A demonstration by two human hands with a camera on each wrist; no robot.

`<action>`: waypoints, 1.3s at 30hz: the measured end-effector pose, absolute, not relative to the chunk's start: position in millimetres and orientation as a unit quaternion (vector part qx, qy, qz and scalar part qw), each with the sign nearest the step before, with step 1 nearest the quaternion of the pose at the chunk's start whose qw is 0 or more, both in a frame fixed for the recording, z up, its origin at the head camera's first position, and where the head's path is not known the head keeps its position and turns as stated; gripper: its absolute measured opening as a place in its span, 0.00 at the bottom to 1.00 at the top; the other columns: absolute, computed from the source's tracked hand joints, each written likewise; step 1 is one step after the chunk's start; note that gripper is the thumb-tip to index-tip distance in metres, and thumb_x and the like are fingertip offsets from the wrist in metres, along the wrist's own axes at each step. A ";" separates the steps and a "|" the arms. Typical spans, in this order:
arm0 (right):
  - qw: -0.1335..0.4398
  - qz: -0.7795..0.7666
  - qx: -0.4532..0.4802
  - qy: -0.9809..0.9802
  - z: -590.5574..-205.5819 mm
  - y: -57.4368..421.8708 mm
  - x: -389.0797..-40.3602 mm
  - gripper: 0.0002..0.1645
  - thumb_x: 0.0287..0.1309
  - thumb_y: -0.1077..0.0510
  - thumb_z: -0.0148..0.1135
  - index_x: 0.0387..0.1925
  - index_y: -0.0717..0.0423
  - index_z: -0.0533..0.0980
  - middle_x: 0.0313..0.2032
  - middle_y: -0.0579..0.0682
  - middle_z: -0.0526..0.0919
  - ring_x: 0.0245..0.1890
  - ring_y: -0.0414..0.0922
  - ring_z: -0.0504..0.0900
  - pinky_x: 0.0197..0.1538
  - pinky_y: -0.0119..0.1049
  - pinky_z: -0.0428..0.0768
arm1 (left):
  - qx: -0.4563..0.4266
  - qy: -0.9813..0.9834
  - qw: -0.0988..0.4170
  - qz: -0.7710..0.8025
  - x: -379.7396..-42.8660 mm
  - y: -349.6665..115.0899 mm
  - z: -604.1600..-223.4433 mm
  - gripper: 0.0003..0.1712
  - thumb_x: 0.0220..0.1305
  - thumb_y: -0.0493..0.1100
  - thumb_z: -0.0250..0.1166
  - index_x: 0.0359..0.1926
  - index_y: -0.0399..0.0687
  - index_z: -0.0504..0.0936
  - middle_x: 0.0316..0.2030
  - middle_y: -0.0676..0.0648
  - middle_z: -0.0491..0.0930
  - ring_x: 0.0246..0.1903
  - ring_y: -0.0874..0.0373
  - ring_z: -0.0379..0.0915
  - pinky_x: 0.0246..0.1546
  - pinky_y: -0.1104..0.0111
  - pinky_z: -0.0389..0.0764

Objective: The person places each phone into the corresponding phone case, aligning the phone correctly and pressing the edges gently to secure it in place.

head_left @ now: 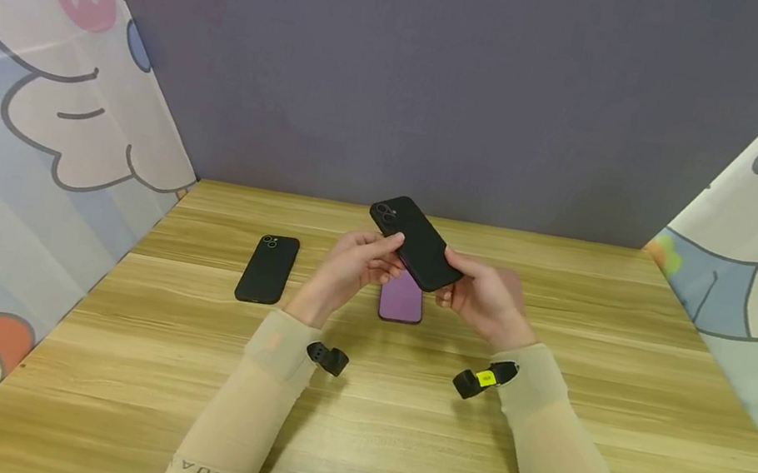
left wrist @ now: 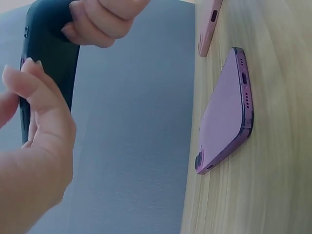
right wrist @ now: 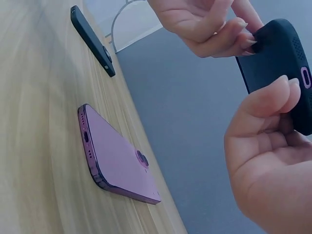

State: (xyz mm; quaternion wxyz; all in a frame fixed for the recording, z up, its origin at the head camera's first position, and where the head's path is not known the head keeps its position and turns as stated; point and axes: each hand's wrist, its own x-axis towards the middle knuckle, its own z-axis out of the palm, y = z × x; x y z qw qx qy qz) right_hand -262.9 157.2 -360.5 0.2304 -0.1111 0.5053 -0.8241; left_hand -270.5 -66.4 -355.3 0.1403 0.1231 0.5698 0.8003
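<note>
Both hands hold a phone in a black case (head_left: 426,249), tilted with its camera end up to the left, above the table. My left hand (head_left: 353,264) grips its left long edge, thumb on the back. At the lower right end, my right hand (head_left: 486,298) pinches it with the thumb on top and fingers beneath. A pink-rimmed port (right wrist: 305,77) shows on the case's end in the right wrist view. Below the hands lies a purple phone (head_left: 401,301), back up, its far part hidden by the held phone in the head view.
A black phone (head_left: 268,269) lies on the wooden table (head_left: 378,456) to the left. Behind my right hand, a pink phone (head_left: 514,284) is mostly hidden. A grey panel (head_left: 406,81) stands along the table's back edge, with cartoon-printed curtains (head_left: 30,99) at the sides.
</note>
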 end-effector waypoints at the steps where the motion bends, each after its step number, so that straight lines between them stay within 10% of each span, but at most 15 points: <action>1: 0.232 -0.823 -0.112 0.506 -360.4 156.9 -262.8 0.15 0.71 0.52 0.48 0.41 0.54 0.79 0.28 0.49 0.82 0.22 0.44 0.70 0.29 0.34 0.68 | 0.123 0.572 0.134 0.800 -270.0 -65.8 -355.4 0.14 0.62 0.47 0.66 0.30 0.40 0.78 0.24 0.45 0.81 0.23 0.57 0.78 0.23 0.71 0.76; 39: 0.207 -0.785 -0.167 0.560 -356.2 153.9 -256.8 0.22 0.71 0.47 0.45 0.37 0.53 0.83 0.30 0.46 0.82 0.24 0.40 0.78 0.27 0.31 0.76 | 0.179 0.554 0.166 0.796 -266.0 -70.8 -354.7 0.14 0.67 0.40 0.59 0.23 0.41 0.76 0.19 0.47 0.77 0.17 0.58 0.72 0.20 0.70 0.72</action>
